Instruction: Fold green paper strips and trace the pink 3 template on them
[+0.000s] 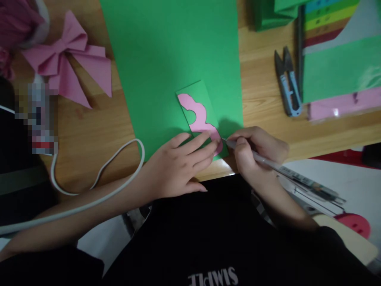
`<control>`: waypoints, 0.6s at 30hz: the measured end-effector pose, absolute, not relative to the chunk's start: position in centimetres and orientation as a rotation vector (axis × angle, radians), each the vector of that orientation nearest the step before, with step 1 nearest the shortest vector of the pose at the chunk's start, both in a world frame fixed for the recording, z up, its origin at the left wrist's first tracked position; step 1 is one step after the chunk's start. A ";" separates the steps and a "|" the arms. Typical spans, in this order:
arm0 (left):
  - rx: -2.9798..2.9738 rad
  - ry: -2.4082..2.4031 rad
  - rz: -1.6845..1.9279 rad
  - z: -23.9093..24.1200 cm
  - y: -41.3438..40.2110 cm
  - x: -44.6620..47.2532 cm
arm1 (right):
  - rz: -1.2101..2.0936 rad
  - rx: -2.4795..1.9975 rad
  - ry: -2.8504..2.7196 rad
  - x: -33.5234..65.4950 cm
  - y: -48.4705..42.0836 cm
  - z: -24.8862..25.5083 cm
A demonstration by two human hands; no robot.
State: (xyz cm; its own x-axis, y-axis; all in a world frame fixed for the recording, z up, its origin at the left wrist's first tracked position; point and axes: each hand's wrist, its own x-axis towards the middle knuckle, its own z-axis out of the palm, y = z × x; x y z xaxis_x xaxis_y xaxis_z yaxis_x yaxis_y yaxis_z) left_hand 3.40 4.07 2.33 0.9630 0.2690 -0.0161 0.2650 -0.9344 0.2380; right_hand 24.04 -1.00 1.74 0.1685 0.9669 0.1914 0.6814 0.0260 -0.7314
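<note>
My left hand lies flat with its fingers spread, pressing on the lower end of a wavy pink paper cutout. Beneath the cutout is a small green paper piece, which rests on a large green sheet. A dark line runs along part of the cutout's edge. My right hand grips a slim pen, its tip at the cutout's lower right edge. My left fingers cover part of the cutout.
A folded pink paper bow lies at left, near a white cable that loops over my left forearm. Blue-handled thread snips lie at right beside packaged coloured paper. A green folded paper object stands at the back.
</note>
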 end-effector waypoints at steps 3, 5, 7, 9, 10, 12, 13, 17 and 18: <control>2.868 0.395 0.017 2.3 4.0 3.4 | 0.486 -1.740 -1.576 23.9 -0.5 1.6; 2.862 0.392 0.030 2.3 4.0 3.3 | 0.480 -1.737 -1.591 23.9 -0.2 1.6; 2.860 0.394 0.035 2.2 4.0 3.3 | 0.479 -1.724 -1.605 23.9 -0.1 1.6; 2.860 0.398 0.039 2.1 4.0 3.3 | 0.487 -1.722 -1.610 23.9 -0.2 1.7; 2.863 0.400 0.040 2.1 4.0 3.3 | 0.495 -1.728 -1.607 24.0 -0.3 1.7; 2.870 0.399 0.038 2.1 4.0 3.3 | 0.511 -1.746 -1.596 24.0 -0.6 1.9; 2.876 0.399 0.038 2.1 4.0 3.3 | 0.517 -1.753 -1.593 24.1 -0.8 2.0; 2.913 0.396 0.035 2.1 4.0 3.3 | 0.508 -1.732 -1.613 24.2 -1.4 2.1; 2.921 0.397 0.036 2.1 4.0 3.3 | 0.501 -1.726 -1.620 24.2 -1.4 2.1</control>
State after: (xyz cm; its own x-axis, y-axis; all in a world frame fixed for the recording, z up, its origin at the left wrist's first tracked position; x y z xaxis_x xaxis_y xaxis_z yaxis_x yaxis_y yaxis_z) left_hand 3.33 4.02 2.14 0.9638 0.2665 -0.0017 0.2617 -0.9455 0.1939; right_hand 24.20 -1.42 2.10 0.1399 0.9729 0.1843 0.6993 0.0347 -0.7140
